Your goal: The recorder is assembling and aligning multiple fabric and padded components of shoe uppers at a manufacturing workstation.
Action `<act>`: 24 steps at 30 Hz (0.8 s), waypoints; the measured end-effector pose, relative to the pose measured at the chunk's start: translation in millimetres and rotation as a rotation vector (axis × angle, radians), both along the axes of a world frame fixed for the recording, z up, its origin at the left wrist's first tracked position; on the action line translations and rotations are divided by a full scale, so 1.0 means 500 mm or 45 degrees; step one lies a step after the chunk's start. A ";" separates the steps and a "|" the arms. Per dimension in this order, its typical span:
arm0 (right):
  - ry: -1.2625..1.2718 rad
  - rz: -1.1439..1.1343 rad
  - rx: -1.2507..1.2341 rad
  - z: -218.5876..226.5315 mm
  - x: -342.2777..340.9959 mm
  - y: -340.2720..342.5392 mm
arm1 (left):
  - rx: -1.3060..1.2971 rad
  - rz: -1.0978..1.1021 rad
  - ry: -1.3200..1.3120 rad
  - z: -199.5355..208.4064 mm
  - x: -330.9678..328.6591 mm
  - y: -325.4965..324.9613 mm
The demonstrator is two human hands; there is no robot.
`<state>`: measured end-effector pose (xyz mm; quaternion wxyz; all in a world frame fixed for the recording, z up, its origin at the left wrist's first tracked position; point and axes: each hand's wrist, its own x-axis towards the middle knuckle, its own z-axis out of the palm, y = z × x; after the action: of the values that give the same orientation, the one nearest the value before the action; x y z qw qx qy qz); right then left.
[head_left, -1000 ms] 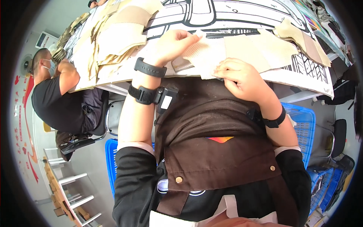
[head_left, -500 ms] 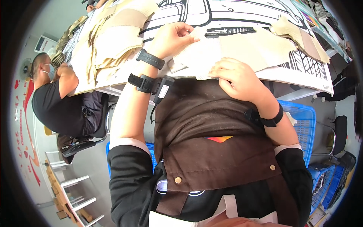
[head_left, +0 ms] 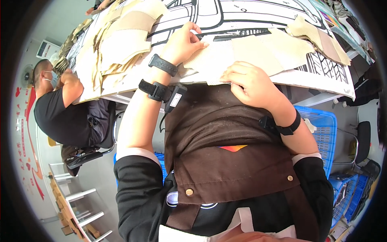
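A cream perforated sheet piece [head_left: 215, 52], leather-like or fabric, lies at the table's near edge between my hands. At its far left corner is my left hand [head_left: 182, 45], its thumb on the piece and its curled forefinger apart from the thumb. My right hand [head_left: 249, 84] pinches the piece's near edge, which sticks out slightly past the table edge; the thumb is beneath, the fingers bent over the top. To the right, a plain beige piece [head_left: 252, 52] and another perforated cream piece [head_left: 288, 48] adjoin it. Whether these are joined I cannot tell.
Layered stacks of beige pieces [head_left: 125, 44] cover the table's left part. More pieces [head_left: 316, 40] lie at the right. The white table [head_left: 238, 18] carries black line drawings. A masked person [head_left: 68, 105] sits at the left. Blue crates [head_left: 322, 133] stand below at the right.
My left thumb and fingers have drawn slightly left and down, and the piece's far corner sits lower. My right hand has barely shifted, still at the near edge.
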<state>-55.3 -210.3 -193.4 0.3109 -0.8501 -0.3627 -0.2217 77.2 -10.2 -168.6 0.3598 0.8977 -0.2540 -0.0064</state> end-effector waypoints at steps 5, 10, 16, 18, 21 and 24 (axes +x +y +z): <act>0.004 -0.027 -0.016 -0.005 0.001 -0.001 | 0.208 -0.233 -0.750 0.009 -0.023 -0.007; 0.013 -0.005 -0.002 -0.004 0.004 -0.002 | 0.707 -0.344 -0.976 -0.020 -0.068 -0.010; 0.010 -0.001 0.002 0.004 -0.002 0.007 | 1.120 -0.298 -0.828 -0.015 -0.029 -0.025; 0.006 0.001 -0.006 0.003 -0.007 0.009 | 1.137 -0.280 -0.755 -0.021 -0.009 -0.033; 0.037 0.001 0.002 0.005 -0.011 0.003 | 1.085 -0.242 -0.637 -0.015 0.009 -0.041; 0.009 0.009 0.013 0.017 -0.009 -0.015 | 1.223 -0.309 -0.736 0.011 0.032 -0.020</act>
<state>-59.7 -217.7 -184.8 0.3173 -0.8480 -0.3634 -0.2196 93.4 -20.1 -163.0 -0.1759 0.8902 -0.4119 0.0835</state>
